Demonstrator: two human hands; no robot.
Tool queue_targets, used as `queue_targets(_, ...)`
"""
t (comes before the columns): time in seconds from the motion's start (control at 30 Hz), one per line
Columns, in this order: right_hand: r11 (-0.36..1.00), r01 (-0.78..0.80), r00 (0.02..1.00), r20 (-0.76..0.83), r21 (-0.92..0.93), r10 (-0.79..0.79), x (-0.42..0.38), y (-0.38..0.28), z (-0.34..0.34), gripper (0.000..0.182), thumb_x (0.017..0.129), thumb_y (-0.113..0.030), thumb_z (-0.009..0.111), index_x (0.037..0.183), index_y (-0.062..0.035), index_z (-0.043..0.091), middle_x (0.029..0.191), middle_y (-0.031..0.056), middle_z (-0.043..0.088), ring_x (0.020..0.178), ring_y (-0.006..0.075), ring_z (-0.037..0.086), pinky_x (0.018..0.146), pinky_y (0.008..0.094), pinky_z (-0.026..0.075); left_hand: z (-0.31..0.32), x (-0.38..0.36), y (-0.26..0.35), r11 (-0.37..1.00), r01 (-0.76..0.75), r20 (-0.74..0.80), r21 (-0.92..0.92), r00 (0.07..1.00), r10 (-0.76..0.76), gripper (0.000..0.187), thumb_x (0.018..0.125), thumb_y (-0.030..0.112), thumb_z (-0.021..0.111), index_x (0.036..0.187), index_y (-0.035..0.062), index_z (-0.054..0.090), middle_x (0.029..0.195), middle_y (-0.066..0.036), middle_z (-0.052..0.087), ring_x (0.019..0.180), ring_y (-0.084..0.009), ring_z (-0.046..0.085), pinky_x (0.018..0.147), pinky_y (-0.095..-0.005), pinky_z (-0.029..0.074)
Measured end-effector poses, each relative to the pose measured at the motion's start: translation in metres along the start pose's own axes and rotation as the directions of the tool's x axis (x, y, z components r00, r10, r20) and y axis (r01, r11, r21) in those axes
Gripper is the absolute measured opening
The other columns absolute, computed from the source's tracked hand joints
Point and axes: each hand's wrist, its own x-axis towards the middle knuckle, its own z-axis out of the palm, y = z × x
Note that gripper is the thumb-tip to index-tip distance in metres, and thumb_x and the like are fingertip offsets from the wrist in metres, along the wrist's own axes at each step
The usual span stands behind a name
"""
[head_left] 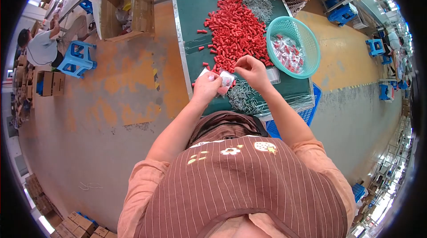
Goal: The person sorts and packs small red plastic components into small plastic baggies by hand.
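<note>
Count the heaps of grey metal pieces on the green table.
2: the near heap, at the close end of the table, by the right hand; the far heap, beside the red pieces, beyond the turquoise basket. Some may be hidden beneath the red pieces.

At eleven o'clock stood an open carton (pixel 144 6); at ten, a blue stool (pixel 74 63) beside a person (pixel 42 50) in a pale top. More stools (pixel 342 14) stood at two, boxes (pixel 81 223) between seven and eight.
</note>
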Motion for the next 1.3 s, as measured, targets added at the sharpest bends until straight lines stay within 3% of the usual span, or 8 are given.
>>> queue_targets(0.23,0.812,0.477,0.877,0.119,-0.337,-0.465,-0.023,-0.035,-0.001,0.014,0.075,-0.009,0.071,0.088,-0.0048,0.065,0.095,0.0096,0.065,0.094,0.0278,0.059,0.083,0.0379,0.047,0.012,-0.003,0.010,0.988,-0.036,0.052,-0.150,0.998,0.044,0.015,0.086,0.018,0.063,0.088,0.0034,0.062,0.071,-0.002,0.060,0.054,-0.0071,0.050,0.046,-0.0212,0.038)
queue_targets(0.37,0.648,0.490,0.859,0.195,-0.584,-0.474,-0.034,-0.054,-0.002,0.015,0.077,-0.012,0.068,0.090,-0.0055,0.067,0.102,0.0098,0.064,0.097,0.0296,0.058,0.085,0.0401,0.047,0.013,-0.013,0.025,0.976,0.014,0.114,-0.216,0.993,0.011,0.015,0.089,0.019,0.063,0.091,0.0040,0.061,0.072,-0.001,0.060,0.055,-0.0056,0.050,0.047,-0.0208,0.038)
queue_targets(0.53,0.855,0.392,0.920,0.153,-0.340,-0.361,-0.029,-0.030,-0.008,0.012,0.079,-0.008,0.069,0.089,-0.0028,0.067,0.107,0.0117,0.061,0.094,0.0271,0.061,0.080,0.0370,0.050,0.008,-0.020,0.037,0.972,-0.089,0.230,-0.217,0.963,0.139,0.017,0.091,0.019,0.062,0.099,0.0048,0.063,0.078,0.000,0.062,0.059,-0.0041,0.053,0.050,-0.0196,0.040)
queue_targets(0.6,0.991,0.130,0.984,0.115,0.045,-0.134,-0.030,-0.030,-0.010,0.008,0.082,-0.006,0.068,0.088,-0.0008,0.066,0.106,0.0105,0.060,0.099,0.0214,0.060,0.083,0.0342,0.050,0.007,-0.018,0.032,0.980,-0.117,0.273,-0.159,0.949,0.157,0.016,0.090,0.018,0.063,0.099,0.0050,0.064,0.079,0.000,0.063,0.062,-0.0045,0.055,0.052,-0.0193,0.041)
queue_targets(0.77,0.869,-0.098,0.987,0.160,0.486,0.022,-0.035,-0.026,-0.015,0.008,0.087,0.000,0.063,0.093,0.0043,0.063,0.101,0.0093,0.061,0.087,0.0134,0.062,0.077,0.0266,0.051,0.010,-0.014,0.019,0.985,-0.155,0.255,-0.082,0.952,0.171,0.011,0.087,0.014,0.065,0.095,0.0051,0.065,0.080,0.000,0.064,0.065,-0.0054,0.057,0.054,-0.0197,0.044)
queue_targets(0.87,0.918,-0.041,0.999,0.045,0.395,0.026,-0.033,-0.025,-0.021,0.012,0.084,0.000,0.066,0.095,0.0014,0.064,0.088,0.0019,0.065,0.079,0.0070,0.059,0.073,0.0229,0.049,0.010,-0.013,0.022,0.983,-0.176,0.240,-0.052,0.953,0.183,0.011,0.087,0.014,0.066,0.092,0.0045,0.065,0.078,0.000,0.063,0.064,-0.0055,0.057,0.054,-0.0203,0.044)
queue_targets(0.97,0.942,-0.036,0.999,0.022,0.334,0.030,-0.038,-0.034,-0.020,0.010,0.084,0.001,0.065,0.094,0.0005,0.063,0.087,0.0008,0.064,0.080,0.0064,0.059,0.073,0.0225,0.048,0.017,-0.031,0.046,0.894,-0.213,0.187,-0.394,0.934,0.305,0.007,0.089,0.010,0.065,0.088,0.0036,0.064,0.072,0.002,0.061,0.065,-0.0053,0.055,0.057,-0.0204,0.043)
queue_targets(1.3,0.977,-0.079,0.996,0.053,0.196,0.070,-0.042,-0.039,-0.029,0.013,0.086,-0.007,0.066,0.094,0.0014,0.063,0.081,0.0002,0.063,0.074,0.0049,0.057,0.068,0.0217,0.047,0.011,-0.029,0.043,0.909,-0.129,0.172,-0.396,0.962,0.211,0.008,0.090,0.013,0.065,0.091,0.0056,0.064,0.071,0.003,0.059,0.055,-0.0024,0.049,0.044,-0.0183,0.036)
